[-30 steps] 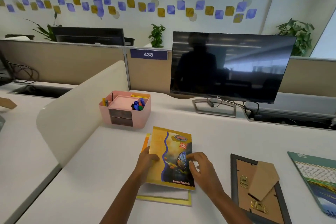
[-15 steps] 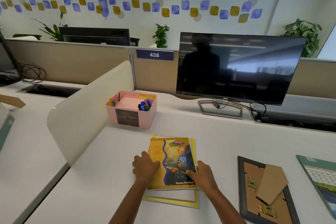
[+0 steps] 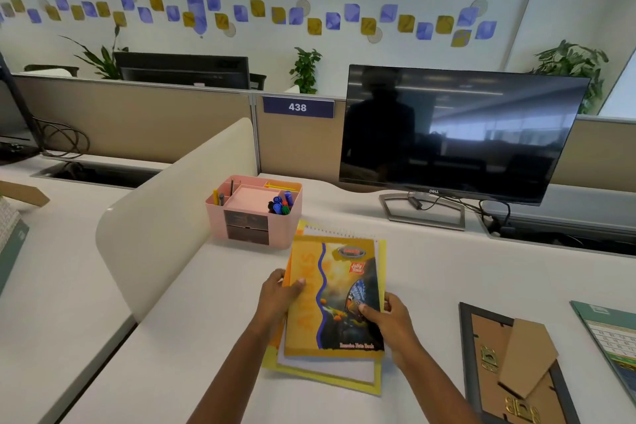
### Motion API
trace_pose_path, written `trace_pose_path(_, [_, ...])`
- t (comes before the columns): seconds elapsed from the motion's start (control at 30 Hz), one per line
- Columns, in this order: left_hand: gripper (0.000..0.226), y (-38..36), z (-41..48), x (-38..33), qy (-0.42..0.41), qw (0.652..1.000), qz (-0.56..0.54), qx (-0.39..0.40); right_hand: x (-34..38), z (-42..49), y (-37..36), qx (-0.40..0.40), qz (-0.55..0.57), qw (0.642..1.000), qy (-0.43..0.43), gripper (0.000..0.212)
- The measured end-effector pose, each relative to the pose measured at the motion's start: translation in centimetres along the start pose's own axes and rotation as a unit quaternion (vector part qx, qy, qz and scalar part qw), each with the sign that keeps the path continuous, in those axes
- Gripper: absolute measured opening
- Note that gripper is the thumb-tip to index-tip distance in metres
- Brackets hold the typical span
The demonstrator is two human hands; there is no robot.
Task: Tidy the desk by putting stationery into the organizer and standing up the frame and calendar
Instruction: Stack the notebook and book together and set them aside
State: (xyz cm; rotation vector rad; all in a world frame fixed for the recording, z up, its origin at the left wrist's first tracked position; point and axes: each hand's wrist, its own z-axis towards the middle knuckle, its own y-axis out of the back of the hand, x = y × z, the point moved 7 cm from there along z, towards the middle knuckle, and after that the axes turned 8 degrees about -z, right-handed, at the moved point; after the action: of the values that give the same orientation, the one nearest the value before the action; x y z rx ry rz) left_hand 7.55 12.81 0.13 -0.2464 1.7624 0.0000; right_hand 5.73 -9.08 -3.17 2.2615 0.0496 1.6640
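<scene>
Open-plan office: partitions [image 3: 137, 120], monitor [image 3: 457, 134], numbered desk [image 3: 430, 272].

"438" on the blue partition sign [image 3: 298, 107], "DELL" on the monitor [image 3: 433, 191], "Jolly Time" on the notebook cover [image 3: 357, 268]

One tabletop [image 3: 206, 303] carries one pink organizer [image 3: 287, 229] with two drawers [image 3: 246, 221]. Its right compartment holds a cluster of markers [image 3: 280, 206], roughly five, too bunched to count surely. The left one shows at least three pens [image 3: 216, 196]. There is one pile of books [image 3: 330, 303] with at least three layers, the exact number unclear. One frame [image 3: 467, 354] and one calendar [image 3: 609, 337] are here. Two hands are in view, the left hand [image 3: 277, 298] and the right hand [image 3: 392, 320]. There are two monitors, one near [image 3: 457, 134] and one far [image 3: 182, 70]. Three plants [image 3: 305, 69] stand behind, and there is one sign [image 3: 297, 107].
</scene>
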Motion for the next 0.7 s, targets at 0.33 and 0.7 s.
trace_pose_path(0.33, [0.067,0.5,0.2,-5.2,-0.141,0.977,-0.115,0.107,8.7,-2.7,0.6,-0.073,0.072,0.963,0.251,0.055])
trace_pose_path(0.7, [0.066,0.5,0.5,-3.6,-0.122,0.982,-0.06,0.128,6.2,-1.7,-1.8,0.002,0.073,0.976,0.204,0.024])
